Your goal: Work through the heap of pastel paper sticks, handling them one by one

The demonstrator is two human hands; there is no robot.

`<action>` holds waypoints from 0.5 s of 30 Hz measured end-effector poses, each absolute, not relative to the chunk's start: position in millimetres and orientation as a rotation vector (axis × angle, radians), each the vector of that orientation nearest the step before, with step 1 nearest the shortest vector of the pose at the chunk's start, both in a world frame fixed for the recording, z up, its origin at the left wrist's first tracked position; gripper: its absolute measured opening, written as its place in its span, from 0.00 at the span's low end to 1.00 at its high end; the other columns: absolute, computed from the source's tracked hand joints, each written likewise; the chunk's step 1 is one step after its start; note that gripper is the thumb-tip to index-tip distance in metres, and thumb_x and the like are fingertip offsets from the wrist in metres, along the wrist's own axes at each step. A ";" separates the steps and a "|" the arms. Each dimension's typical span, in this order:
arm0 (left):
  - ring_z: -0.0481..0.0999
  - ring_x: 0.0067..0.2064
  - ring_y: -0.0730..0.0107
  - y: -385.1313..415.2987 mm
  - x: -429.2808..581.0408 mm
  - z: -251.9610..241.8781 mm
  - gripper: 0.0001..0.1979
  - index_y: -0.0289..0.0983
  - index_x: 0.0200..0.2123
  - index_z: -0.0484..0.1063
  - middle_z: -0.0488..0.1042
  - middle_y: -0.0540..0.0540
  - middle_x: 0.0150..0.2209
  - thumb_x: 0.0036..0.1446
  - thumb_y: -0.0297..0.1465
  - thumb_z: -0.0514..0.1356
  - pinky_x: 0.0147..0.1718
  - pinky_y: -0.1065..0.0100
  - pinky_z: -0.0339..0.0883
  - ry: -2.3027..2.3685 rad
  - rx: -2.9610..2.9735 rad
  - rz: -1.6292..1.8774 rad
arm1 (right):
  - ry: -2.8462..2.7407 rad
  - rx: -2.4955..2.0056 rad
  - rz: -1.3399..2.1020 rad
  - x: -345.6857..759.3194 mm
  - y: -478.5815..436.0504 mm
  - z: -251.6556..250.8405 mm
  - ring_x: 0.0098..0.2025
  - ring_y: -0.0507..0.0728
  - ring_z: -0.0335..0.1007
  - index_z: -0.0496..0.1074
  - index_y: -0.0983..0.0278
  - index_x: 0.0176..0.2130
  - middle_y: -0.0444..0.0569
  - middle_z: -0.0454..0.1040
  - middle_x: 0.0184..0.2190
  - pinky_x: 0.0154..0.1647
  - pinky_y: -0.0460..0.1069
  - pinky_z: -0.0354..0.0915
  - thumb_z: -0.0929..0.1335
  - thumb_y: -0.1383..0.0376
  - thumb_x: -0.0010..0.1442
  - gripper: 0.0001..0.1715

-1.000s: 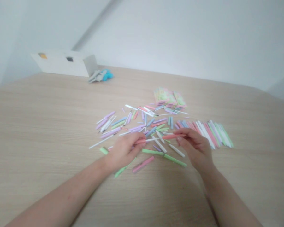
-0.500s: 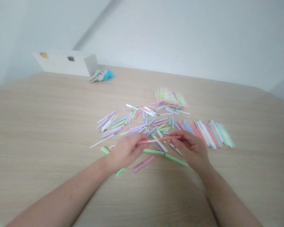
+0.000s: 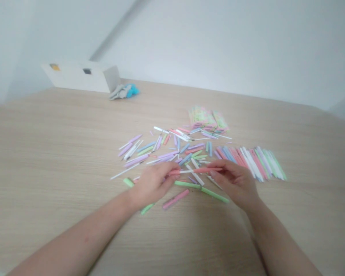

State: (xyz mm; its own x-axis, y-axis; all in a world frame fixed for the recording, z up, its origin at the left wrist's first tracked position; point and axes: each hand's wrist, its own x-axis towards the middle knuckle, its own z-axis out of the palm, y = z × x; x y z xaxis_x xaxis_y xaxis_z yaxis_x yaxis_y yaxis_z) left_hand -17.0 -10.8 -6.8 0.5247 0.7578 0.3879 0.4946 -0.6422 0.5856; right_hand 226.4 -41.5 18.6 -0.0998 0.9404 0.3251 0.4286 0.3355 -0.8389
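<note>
Between my hands is a coral pen [image 3: 202, 170] with a thin white section showing in its middle. My left hand [image 3: 153, 183] is closed, pinching the short coral end. On the other side, my right hand [image 3: 238, 184] has its thumb and fingers closed on the longer coral part. Below the pen lie a long green pen piece [image 3: 214, 194] and a pink pen barrel [image 3: 176, 199]. Loose pen parts [image 3: 166, 155] in purple, blue, green and white are scattered behind my hands. Small details of the pieces are blurred.
A row of pastel pens [image 3: 254, 163] lies side by side at the right. Behind the scattered parts stand stacked packets of patterned cards or paper [image 3: 208, 119]. At the back left are a white box [image 3: 79, 78] and a crumpled grey and blue cloth-like thing [image 3: 125, 91].
My hands keep the same hold on the coral pen. The view has shifted very slightly, and nothing on the table has visibly moved.
</note>
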 end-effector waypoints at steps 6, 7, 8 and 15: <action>0.72 0.35 0.70 -11.1 -17.1 -6.7 0.08 0.37 0.40 0.69 0.74 0.48 0.34 0.63 0.32 0.51 0.35 0.70 0.63 1.016 2.385 0.897 | -1.689 -1.244 0.732 229.2 -40.5 15.2 0.33 0.55 0.75 0.73 0.64 0.40 0.50 0.78 0.33 0.34 0.49 0.71 0.69 0.64 0.56 0.10; 0.72 0.35 0.70 -10.9 -17.2 -6.7 0.08 0.37 0.40 0.69 0.74 0.48 0.34 0.63 0.32 0.51 0.34 0.70 0.63 1.008 2.396 0.895 | -1.688 -1.244 0.743 229.7 -40.4 14.6 0.33 0.55 0.75 0.74 0.64 0.40 0.50 0.79 0.33 0.34 0.48 0.71 0.69 0.64 0.56 0.10; 0.72 0.35 0.69 -10.8 -17.2 -6.7 0.08 0.37 0.40 0.69 0.74 0.47 0.34 0.63 0.32 0.51 0.34 0.70 0.62 1.004 2.407 0.891 | -1.683 -1.243 0.754 230.0 -40.3 14.2 0.33 0.55 0.75 0.74 0.64 0.39 0.50 0.79 0.33 0.33 0.48 0.70 0.69 0.63 0.57 0.10; 0.72 0.35 0.69 -10.0 -17.9 -6.9 0.08 0.37 0.40 0.69 0.74 0.47 0.34 0.63 0.32 0.52 0.33 0.70 0.61 0.984 2.448 0.885 | -1.642 -1.263 0.788 228.7 -41.2 15.7 0.32 0.55 0.75 0.74 0.64 0.38 0.49 0.79 0.31 0.32 0.47 0.70 0.69 0.63 0.56 0.10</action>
